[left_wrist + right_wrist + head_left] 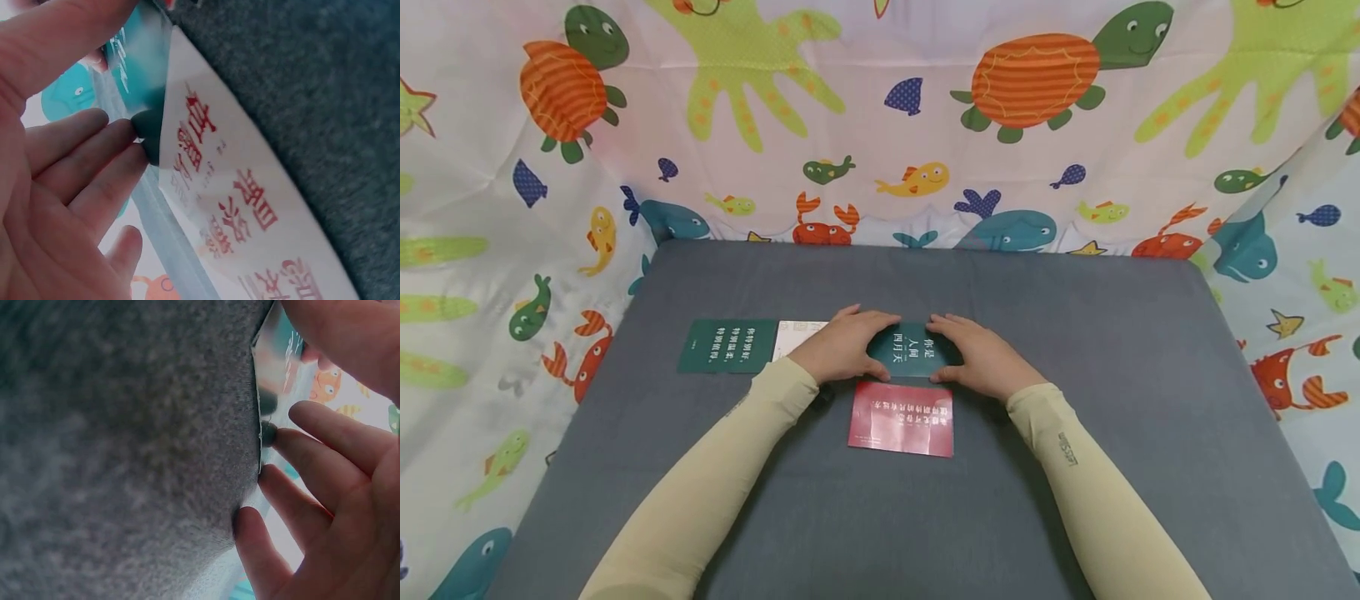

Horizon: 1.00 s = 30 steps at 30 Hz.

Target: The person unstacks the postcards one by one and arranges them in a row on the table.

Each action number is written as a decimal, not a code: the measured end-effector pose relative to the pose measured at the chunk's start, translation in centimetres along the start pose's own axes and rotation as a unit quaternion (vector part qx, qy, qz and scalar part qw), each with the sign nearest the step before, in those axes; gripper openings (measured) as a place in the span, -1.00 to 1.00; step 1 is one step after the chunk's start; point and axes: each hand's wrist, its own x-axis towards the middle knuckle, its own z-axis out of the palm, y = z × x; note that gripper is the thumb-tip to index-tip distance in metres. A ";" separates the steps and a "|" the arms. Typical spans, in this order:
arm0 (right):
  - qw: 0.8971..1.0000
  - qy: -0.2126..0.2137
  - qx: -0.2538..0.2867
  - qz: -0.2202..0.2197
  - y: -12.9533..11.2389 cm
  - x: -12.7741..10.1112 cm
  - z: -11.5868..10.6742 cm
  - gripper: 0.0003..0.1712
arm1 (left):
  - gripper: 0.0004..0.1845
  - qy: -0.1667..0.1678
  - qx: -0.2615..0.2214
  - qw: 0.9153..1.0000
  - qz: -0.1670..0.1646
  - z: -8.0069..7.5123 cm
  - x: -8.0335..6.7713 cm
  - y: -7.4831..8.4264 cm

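Observation:
A teal card (904, 348) with white characters lies flat on the grey cloth between the two hands. My left hand (848, 340) touches its left side, thumb near the front corner and fingers toward the far edge. At its right side, my right hand (988, 358) touches the edge with relaxed, spread fingers. Beneath the left hand sits a white card (793, 336), partly hidden; its red characters show in the left wrist view. Just in front of the teal card is a red card (901, 421) with pale writing.
A dark green card (727, 346) adjoins the white card on the left, in a row with it. Grey cloth (1112, 333) covers the table. Behind and at both sides hangs a curtain (865, 100) printed with sea animals.

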 end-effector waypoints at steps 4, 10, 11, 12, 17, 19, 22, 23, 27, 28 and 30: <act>1.000 0.018 0.002 -0.004 -0.2 -0.5 0.1 0.05 | 0.03 0.006 -0.008 1.000 0.005 0.1 -0.7 0.1; 0.997 0.073 0.011 -0.036 -1.3 -3.5 0.5 0.00 | 0.00 0.080 -0.007 0.996 0.027 0.4 -4.0 1.0; 0.996 0.079 0.008 -0.045 -1.7 -4.1 0.7 -0.01 | -0.01 0.090 0.000 0.995 0.031 0.5 -4.7 1.2; 0.995 0.082 0.003 -0.053 -2.0 -4.8 0.9 0.00 | -0.02 0.094 0.010 0.995 0.035 0.7 -5.5 1.5; 0.994 0.072 -0.032 -0.079 -3.7 -7.3 2.4 0.08 | -0.01 0.076 0.046 0.995 0.052 2.4 -9.0 2.4; 0.993 0.067 -0.041 -0.082 -4.0 -7.6 2.9 0.11 | 0.01 0.069 0.049 0.995 0.054 2.9 -9.8 2.5; 0.993 0.062 -0.044 -0.086 -4.3 -7.8 3.4 0.12 | 0.02 0.061 0.046 0.996 0.051 3.4 -10.2 2.4; 0.994 0.059 -0.045 -0.086 -4.4 -7.8 3.6 0.12 | 0.01 0.059 0.043 0.996 0.051 3.5 -10.2 2.4; 0.994 0.051 -0.050 -0.084 -4.4 -7.9 4.0 0.10 | 0.03 0.049 0.038 0.997 0.051 3.7 -10.3 2.3; 0.994 0.050 -0.051 -0.083 -4.4 -8.0 4.0 0.09 | 0.04 0.047 0.036 0.997 0.051 3.8 -10.3 2.2; 0.994 0.050 -0.051 -0.080 -4.5 -8.0 4.1 0.08 | 0.05 0.041 0.031 0.997 0.050 3.8 -10.4 2.2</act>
